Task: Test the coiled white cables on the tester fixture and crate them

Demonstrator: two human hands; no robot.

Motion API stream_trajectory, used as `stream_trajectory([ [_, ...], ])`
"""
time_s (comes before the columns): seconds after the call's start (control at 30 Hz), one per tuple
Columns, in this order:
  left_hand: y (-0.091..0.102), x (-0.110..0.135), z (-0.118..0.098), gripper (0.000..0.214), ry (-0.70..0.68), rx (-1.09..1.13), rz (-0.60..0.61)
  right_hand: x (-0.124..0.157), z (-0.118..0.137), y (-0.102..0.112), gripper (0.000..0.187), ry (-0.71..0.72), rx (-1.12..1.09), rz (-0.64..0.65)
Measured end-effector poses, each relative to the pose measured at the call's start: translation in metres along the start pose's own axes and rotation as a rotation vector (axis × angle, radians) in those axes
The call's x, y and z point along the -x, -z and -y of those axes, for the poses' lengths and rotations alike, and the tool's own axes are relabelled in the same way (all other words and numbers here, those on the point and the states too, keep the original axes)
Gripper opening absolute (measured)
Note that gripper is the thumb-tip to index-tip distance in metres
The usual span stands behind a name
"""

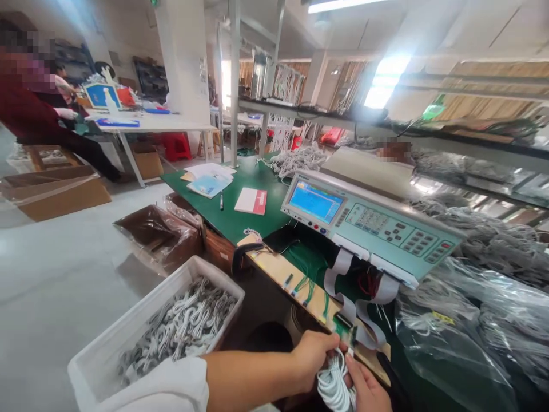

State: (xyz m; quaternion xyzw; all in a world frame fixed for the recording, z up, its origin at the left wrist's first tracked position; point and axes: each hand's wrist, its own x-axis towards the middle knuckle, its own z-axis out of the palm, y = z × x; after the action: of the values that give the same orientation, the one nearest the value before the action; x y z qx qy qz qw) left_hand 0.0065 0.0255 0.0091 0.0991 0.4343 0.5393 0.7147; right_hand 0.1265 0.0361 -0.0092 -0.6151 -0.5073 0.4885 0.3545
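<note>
- While both hands work at the near bench edge, at 6 o'clock in view, the left hand (pixel 315 356) is curled, pinching the top end of the white cable bundle (pixel 333 390) at the green connector block (pixel 343 327).
- Right hand (pixel 368 391) grips the coil from its 3 o'clock side, thumb across it.
- Bundle sits between the two hands, just below the wooden fixture board (pixel 281 273).
- Tester (pixel 373 232), blue screen lit, stands at 1 o'clock of the hands on the green bench (pixel 240 213).
- White bin (pixel 86 380) of cables at 9 o'clock, beside the bench.
</note>
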Motion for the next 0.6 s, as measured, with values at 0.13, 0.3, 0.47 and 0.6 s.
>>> stream_trajectory([
  [0.13,0.006,0.005,0.002,0.029,0.012,0.03,-0.01,0.01,-0.006,-0.002,0.035,-0.035,0.042,-0.025],
  [0.3,0.032,0.017,0.02,0.026,0.028,-0.127,0.051,0.043,-0.021,-0.017,0.037,-0.112,0.055,0.088],
  [0.47,0.09,0.022,0.024,0.034,0.245,-0.517,0.295,0.07,-0.023,-0.045,0.035,0.006,0.238,0.288],
  [0.6,0.147,0.034,0.0,0.026,0.029,-1.165,0.176,0.077,-0.018,-0.046,0.03,0.203,0.471,0.273],
])
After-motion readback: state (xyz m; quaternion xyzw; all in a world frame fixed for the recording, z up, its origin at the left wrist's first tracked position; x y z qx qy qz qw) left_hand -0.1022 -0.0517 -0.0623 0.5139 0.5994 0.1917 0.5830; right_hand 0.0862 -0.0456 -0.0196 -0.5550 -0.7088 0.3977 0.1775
